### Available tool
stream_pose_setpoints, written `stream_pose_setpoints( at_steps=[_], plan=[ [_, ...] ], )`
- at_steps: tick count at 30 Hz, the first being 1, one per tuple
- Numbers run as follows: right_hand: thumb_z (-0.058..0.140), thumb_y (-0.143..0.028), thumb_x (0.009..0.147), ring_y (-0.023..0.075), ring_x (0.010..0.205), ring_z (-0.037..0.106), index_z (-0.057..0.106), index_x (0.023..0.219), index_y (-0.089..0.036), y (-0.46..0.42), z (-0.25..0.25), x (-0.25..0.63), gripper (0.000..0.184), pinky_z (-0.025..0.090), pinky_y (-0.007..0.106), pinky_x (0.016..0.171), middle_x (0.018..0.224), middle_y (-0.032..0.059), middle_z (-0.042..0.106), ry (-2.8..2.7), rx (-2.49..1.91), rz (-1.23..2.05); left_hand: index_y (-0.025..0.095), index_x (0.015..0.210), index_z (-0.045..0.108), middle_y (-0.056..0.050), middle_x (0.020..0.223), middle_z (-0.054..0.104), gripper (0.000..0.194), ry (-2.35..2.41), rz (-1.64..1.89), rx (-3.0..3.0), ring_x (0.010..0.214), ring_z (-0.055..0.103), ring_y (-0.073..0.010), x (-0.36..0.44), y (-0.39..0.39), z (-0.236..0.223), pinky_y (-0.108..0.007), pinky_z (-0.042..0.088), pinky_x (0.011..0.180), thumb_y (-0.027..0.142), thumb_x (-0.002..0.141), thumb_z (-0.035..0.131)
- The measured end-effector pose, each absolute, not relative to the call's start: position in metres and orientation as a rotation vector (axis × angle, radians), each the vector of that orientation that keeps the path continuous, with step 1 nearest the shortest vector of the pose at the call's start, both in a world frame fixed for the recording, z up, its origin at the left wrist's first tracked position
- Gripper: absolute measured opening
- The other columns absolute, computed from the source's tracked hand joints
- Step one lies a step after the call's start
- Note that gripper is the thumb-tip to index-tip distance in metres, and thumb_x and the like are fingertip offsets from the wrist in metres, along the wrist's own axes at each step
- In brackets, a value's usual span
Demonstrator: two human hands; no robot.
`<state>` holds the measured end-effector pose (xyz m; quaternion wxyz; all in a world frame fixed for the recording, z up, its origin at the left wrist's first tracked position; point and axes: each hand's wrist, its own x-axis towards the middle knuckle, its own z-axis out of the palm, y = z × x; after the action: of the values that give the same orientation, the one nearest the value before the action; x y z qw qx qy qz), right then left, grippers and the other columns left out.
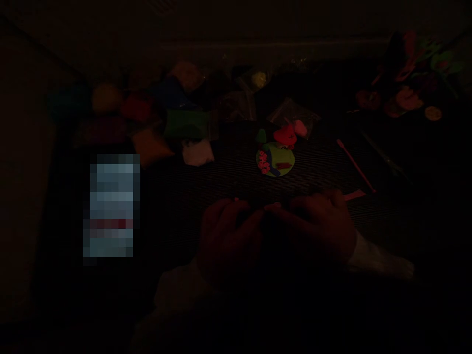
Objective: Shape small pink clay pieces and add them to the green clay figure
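Note:
The scene is very dark. My left hand (231,238) and my right hand (320,223) rest low over the dark table, fingers curled and fingertips almost meeting. A tiny pale pink spot (273,206) shows between the fingertips; whether it is a bit of clay or a nail cannot be made out. Just beyond my hands lies a round green clay piece (286,158) with pink flowers, a blue band and a brown bar. A red clay mushroom-like cap (285,134) stands at its back edge. A pale pink strip (354,194) lies beside my right hand.
A thin pink modelling tool (356,166) and a long dark-grey tool (383,156) lie at right. Bags of coloured clay, among them green (187,123), orange (150,146) and white (198,152), spread at left. A lit, pixelated screen (111,206) is nearer. Clay figures (407,98) cluster at far right.

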<state>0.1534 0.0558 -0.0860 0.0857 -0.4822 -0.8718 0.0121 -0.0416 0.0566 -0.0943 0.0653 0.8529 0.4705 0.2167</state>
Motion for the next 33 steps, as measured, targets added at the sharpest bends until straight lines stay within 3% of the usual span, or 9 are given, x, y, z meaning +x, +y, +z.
stream_pose_setpoints(
  at_steps=[18,26,33],
  plan=[
    [0.045,-0.032,0.075,0.0149,0.07,0.037,0.048,0.11,-0.034,0.0566,-0.0868,0.1523,0.035,0.022,0.036,0.067,0.086,0.0028,0.052,-2.608,-1.446,0.028,0.025,0.102,0.056,-0.006,0.094,0.051,0.035,1.439,0.585,2.577,0.091,0.042,-0.0214,-0.0391,0.0579,-0.092,-0.038,0.039,0.078,0.02,0.067,0.052],
    [0.045,-0.03,0.075,0.0139,0.069,0.039,0.047,0.11,-0.033,0.056,-0.0861,0.1537,0.035,0.023,0.035,0.068,0.083,0.0022,0.053,-2.566,-1.436,0.07,0.021,0.093,0.06,-0.006,0.092,0.053,0.028,1.442,0.667,2.56,0.089,0.043,-0.0212,-0.0401,0.0582,-0.0921,-0.037,0.04,0.077,0.018,0.066,0.054],
    [0.045,-0.032,0.076,0.014,0.069,0.039,0.049,0.108,-0.033,0.0563,-0.0874,0.1531,0.033,0.023,0.035,0.068,0.083,0.0022,0.053,-2.564,-1.448,0.056,0.023,0.1,0.058,-0.006,0.095,0.053,0.034,1.421,0.587,2.579,0.091,0.042,-0.022,-0.0396,0.0585,-0.0907,-0.038,0.038,0.08,0.02,0.066,0.054]
  ],
)
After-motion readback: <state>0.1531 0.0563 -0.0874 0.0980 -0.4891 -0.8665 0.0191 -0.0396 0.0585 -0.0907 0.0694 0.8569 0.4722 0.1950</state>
